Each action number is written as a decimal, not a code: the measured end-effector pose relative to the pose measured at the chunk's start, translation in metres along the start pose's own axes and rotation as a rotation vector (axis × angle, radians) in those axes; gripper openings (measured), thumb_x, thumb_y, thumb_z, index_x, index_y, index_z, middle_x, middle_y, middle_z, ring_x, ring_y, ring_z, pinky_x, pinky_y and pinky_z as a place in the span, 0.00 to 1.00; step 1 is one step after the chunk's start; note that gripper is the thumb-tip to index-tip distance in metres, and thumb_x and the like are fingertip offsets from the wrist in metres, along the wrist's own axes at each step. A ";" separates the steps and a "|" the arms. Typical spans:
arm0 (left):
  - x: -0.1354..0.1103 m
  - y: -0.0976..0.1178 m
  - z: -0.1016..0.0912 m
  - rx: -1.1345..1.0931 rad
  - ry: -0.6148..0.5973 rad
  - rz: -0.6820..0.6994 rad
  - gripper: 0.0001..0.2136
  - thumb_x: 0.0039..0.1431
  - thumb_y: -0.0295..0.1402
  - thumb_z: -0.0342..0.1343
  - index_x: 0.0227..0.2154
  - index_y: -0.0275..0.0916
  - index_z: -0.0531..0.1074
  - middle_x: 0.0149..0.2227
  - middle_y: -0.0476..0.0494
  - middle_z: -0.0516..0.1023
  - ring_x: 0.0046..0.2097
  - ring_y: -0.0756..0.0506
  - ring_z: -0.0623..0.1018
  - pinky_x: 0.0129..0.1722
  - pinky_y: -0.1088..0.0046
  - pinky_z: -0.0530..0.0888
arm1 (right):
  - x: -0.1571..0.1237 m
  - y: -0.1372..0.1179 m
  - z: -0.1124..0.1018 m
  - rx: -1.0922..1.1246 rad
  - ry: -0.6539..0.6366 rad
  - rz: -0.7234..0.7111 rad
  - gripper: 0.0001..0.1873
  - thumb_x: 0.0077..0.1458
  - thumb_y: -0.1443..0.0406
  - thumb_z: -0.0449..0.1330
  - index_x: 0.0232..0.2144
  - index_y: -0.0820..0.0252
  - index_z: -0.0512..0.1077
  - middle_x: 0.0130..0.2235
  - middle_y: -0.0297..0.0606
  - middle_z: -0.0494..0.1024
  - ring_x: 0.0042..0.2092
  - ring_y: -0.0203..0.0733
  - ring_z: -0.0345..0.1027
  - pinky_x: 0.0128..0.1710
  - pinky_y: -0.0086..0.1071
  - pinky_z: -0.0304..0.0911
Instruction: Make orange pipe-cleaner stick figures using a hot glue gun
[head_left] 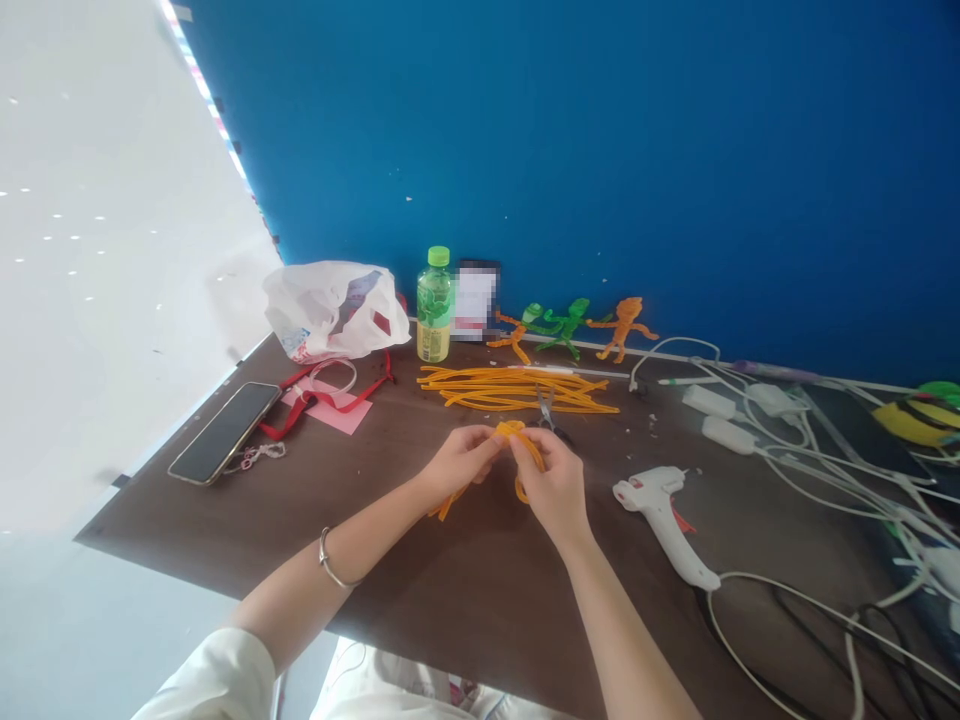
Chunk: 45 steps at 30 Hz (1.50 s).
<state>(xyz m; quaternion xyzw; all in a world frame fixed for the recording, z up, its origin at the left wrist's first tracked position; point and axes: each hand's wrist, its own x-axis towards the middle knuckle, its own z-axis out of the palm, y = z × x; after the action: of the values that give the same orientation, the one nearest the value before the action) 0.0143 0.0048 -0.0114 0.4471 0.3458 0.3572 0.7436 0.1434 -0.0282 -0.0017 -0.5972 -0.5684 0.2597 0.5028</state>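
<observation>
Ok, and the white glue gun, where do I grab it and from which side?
Probably by the handle, with the right hand, from the near side of the table: the glue gun lies flat, handle slanting that way, red trigger on the handle's right.

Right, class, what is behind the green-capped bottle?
The blue wall shows behind the bottle; a pixelated panel stands right of it. Anything the bottle covers cannot be seen.

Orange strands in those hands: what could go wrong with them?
The bent orange strands could spring loose if the left hand or right hand eases its pinch. The scissors lie just beyond the right hand, so it might bump them. Reaching rightward, it could also knock the white glue gun.
</observation>
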 end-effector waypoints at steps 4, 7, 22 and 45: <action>0.001 0.001 -0.001 -0.070 -0.087 -0.063 0.16 0.51 0.42 0.54 0.21 0.37 0.57 0.19 0.57 0.52 0.17 0.60 0.51 0.17 0.79 0.45 | -0.001 0.002 0.001 -0.001 -0.007 -0.006 0.12 0.52 0.57 0.55 0.31 0.61 0.69 0.31 0.40 0.76 0.30 0.41 0.69 0.28 0.33 0.65; 0.001 0.003 -0.002 -0.124 -0.142 -0.071 0.15 0.52 0.41 0.53 0.20 0.37 0.55 0.20 0.57 0.50 0.17 0.59 0.49 0.17 0.79 0.44 | -0.002 0.004 0.002 -0.014 -0.012 -0.019 0.12 0.52 0.56 0.55 0.32 0.60 0.68 0.30 0.40 0.75 0.28 0.41 0.69 0.25 0.32 0.65; -0.001 0.003 -0.004 -0.174 -0.081 0.020 0.20 0.50 0.48 0.55 0.22 0.37 0.55 0.20 0.57 0.49 0.18 0.59 0.49 0.17 0.79 0.43 | 0.001 -0.002 -0.002 0.102 0.030 0.008 0.10 0.49 0.58 0.59 0.28 0.59 0.71 0.31 0.37 0.74 0.33 0.40 0.70 0.35 0.34 0.67; -0.004 0.005 0.000 -0.084 -0.056 0.015 0.20 0.45 0.48 0.58 0.24 0.34 0.64 0.21 0.54 0.58 0.19 0.59 0.52 0.19 0.78 0.47 | 0.002 -0.006 -0.002 0.218 -0.047 0.195 0.17 0.43 0.55 0.63 0.33 0.62 0.75 0.32 0.42 0.78 0.33 0.44 0.72 0.26 0.31 0.66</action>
<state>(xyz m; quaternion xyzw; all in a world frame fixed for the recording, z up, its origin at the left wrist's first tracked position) 0.0108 0.0031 -0.0065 0.4281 0.3061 0.3640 0.7685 0.1434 -0.0275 0.0053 -0.5852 -0.4875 0.3814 0.5238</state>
